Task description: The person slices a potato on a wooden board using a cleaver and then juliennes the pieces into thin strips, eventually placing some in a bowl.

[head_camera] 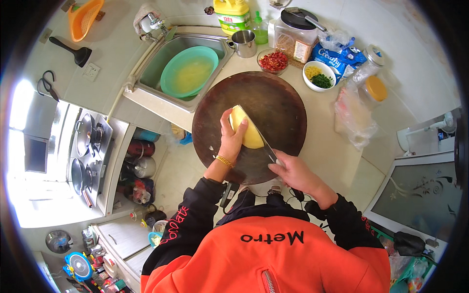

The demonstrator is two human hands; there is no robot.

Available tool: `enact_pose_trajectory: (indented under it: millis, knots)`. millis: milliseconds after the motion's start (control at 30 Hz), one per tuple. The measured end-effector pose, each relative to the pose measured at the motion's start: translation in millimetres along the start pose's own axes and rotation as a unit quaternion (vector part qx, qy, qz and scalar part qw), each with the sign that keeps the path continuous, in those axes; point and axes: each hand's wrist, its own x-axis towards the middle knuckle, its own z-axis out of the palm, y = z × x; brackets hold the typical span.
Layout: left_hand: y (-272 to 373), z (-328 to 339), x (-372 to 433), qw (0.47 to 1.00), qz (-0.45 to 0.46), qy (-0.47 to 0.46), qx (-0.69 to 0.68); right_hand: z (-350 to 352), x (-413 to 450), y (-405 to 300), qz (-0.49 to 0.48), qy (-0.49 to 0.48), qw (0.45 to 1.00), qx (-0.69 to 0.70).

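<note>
A large peeled yellow piece, likely potato [248,132], rests on a round dark wooden chopping board [274,95]. My left hand [232,133] grips it from the left, thumb and fingers spread over its top. In my right hand [293,169] is the handle of a kitchen knife [269,151]. Its blade lies along the right side of the yellow piece, seen nearly edge-on. Whether the edge has entered the flesh cannot be told. Small pale scraps [211,148] lie on the board left of my left wrist.
Beyond the board stand a glass bowl of chopped red chilies [273,61], a white bowl with yellow and green chopped bits [319,76] and a steel mug [244,44]. A green basin [189,71] of cloudy water sits in the sink [146,78]. A plastic bag [355,117] lies at right.
</note>
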Motion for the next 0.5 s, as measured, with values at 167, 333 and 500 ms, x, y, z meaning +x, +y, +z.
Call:
enact_pose_trajectory:
  millis: [167, 333, 500]
  knots:
    - [17, 11, 3, 0.997, -0.038, 0.027, 0.067, 7, 2, 18, -0.015, 0.039, 0.999, 0.007]
    - [11, 6, 5, 0.989, 0.016, 0.046, 0.138, 21, 5, 20, -0.029, 0.064, 0.996, -0.054]
    - [21, -6, -2, 0.996, -0.041, 0.024, 0.073, 21, 1, 6, -0.036, 0.057, 0.995, -0.075]
